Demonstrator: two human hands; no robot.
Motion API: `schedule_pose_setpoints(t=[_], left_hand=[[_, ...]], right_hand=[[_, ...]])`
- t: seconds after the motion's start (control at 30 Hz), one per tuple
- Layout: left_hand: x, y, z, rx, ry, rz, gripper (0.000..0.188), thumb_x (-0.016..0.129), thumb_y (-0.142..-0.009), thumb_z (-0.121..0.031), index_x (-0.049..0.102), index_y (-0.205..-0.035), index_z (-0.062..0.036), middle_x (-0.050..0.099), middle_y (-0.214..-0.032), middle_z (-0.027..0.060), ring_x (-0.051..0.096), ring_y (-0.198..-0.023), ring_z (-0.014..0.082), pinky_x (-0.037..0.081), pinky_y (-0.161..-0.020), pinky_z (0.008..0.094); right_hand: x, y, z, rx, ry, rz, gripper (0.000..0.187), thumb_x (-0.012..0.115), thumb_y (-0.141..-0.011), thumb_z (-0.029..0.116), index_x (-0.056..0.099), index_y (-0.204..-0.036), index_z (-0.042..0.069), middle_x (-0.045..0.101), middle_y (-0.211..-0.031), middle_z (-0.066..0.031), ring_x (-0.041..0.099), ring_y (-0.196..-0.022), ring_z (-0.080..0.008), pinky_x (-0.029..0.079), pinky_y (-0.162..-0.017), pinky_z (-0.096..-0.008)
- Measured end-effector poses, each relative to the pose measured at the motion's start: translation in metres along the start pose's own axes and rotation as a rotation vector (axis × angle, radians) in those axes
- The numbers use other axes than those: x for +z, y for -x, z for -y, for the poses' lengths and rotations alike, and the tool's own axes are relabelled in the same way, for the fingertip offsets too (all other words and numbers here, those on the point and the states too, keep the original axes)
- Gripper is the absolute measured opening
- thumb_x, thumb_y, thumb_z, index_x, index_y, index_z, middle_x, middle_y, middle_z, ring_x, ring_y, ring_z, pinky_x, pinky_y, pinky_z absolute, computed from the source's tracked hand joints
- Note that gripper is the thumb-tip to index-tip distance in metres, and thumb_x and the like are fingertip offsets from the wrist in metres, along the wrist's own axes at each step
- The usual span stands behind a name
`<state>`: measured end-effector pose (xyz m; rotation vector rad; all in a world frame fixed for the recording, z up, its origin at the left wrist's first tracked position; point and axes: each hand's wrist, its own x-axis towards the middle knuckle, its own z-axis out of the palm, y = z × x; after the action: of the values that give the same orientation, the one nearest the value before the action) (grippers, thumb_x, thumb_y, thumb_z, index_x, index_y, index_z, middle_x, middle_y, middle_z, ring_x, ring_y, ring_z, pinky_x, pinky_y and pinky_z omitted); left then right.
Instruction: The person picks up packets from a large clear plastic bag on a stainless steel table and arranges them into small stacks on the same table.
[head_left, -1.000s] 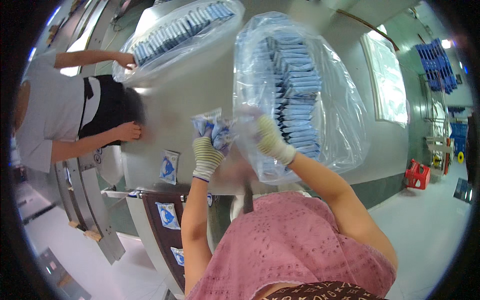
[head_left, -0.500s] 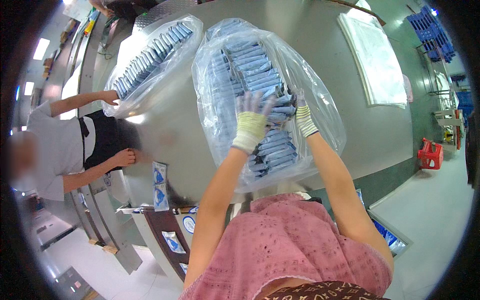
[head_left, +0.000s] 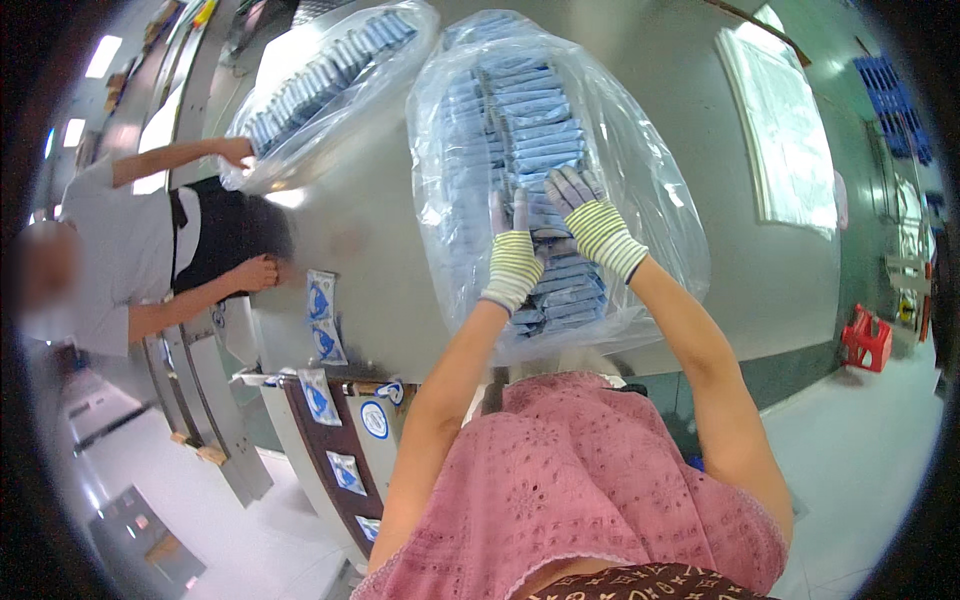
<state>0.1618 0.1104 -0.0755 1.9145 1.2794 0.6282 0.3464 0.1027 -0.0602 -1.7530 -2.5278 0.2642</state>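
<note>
A large clear plastic bag [head_left: 655, 205] lies on the metal table in front of me, filled with blue packets [head_left: 540, 108] stacked in rows. My left hand [head_left: 514, 258], in a yellow-and-white striped glove with greyish fingers, rests on the near part of the rows with its fingers stretched out. Just to its right, my right hand [head_left: 600, 225] wears a matching glove and lies across the packets, fingers extended and slightly bent. Neither hand has a packet visibly gripped. Both palms face down, so what lies beneath them is hidden.
At the left, a co-worker [head_left: 120, 240] reaches to a second clear bag [head_left: 330, 95] of blue packets. Loose packets [head_left: 325, 315] lie on the table's near left, with others on a brown conveyor belt [head_left: 345, 505]. Flat plastic bags [head_left: 780, 130] are piled at right; a red stool [head_left: 866, 338] stands beyond.
My right hand has moved from the right side of the rows onto the packets. My left hand's spread fingers have come closer together and settled on the stack. The whole view has shifted slightly.
</note>
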Motion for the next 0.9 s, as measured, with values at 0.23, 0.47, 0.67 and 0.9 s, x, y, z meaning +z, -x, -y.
schedule_pose_setpoints(t=[0.23, 0.47, 0.67, 0.9], left_hand=[[-0.068, 0.091, 0.029, 0.238, -0.184, -0.087, 0.075, 0.067, -0.073, -0.013, 0.036, -0.141, -0.0023, 0.036, -0.14, 0.0261, 0.036, -0.131, 0.0461, 0.035, -0.109, 0.0496], [-0.125, 0.222, 0.139, -0.143, -0.293, -0.244, 0.066, 0.065, -0.074, -0.017, 0.043, -0.134, -0.0002, 0.043, -0.134, 0.024, 0.039, -0.128, 0.0415, 0.032, -0.111, 0.0481], [-0.232, 0.332, 0.213, -0.576, -0.645, -0.25, 0.071, 0.071, -0.072, -0.02, 0.044, -0.135, -0.0053, 0.048, -0.134, 0.0195, 0.042, -0.126, 0.0425, 0.033, -0.109, 0.0499], [-0.29, 0.259, 0.249, -0.735, -0.64, -0.191, 0.081, 0.081, -0.068, -0.034, 0.047, -0.134, -0.001, 0.063, -0.118, 0.0202, 0.053, -0.118, 0.0397, 0.039, -0.102, 0.0499]], right_hand=[[0.003, -0.003, 0.002, 0.096, 0.269, 0.117, 0.1, 0.068, -0.074, 0.059, 0.026, -0.15, 0.01, 0.023, -0.157, -0.0109, 0.018, -0.146, -0.0267, 0.011, -0.119, -0.0518], [0.004, -0.008, 0.019, 0.169, 0.37, 0.206, 0.102, 0.073, -0.071, 0.05, 0.025, -0.151, 0.009, 0.021, -0.158, -0.0118, 0.019, -0.146, -0.0292, 0.013, -0.118, -0.0511], [-0.004, -0.015, 0.048, -0.041, 0.091, -0.233, 0.09, 0.073, -0.076, 0.039, 0.031, -0.147, 0.003, 0.031, -0.152, -0.0178, 0.029, -0.141, -0.0343, 0.023, -0.115, -0.0466], [-0.009, -0.065, 0.153, -0.238, -0.187, -0.22, 0.074, 0.071, -0.081, 0.029, 0.038, -0.143, 0.005, 0.043, -0.143, -0.018, 0.042, -0.13, -0.0379, 0.033, -0.11, -0.047]])
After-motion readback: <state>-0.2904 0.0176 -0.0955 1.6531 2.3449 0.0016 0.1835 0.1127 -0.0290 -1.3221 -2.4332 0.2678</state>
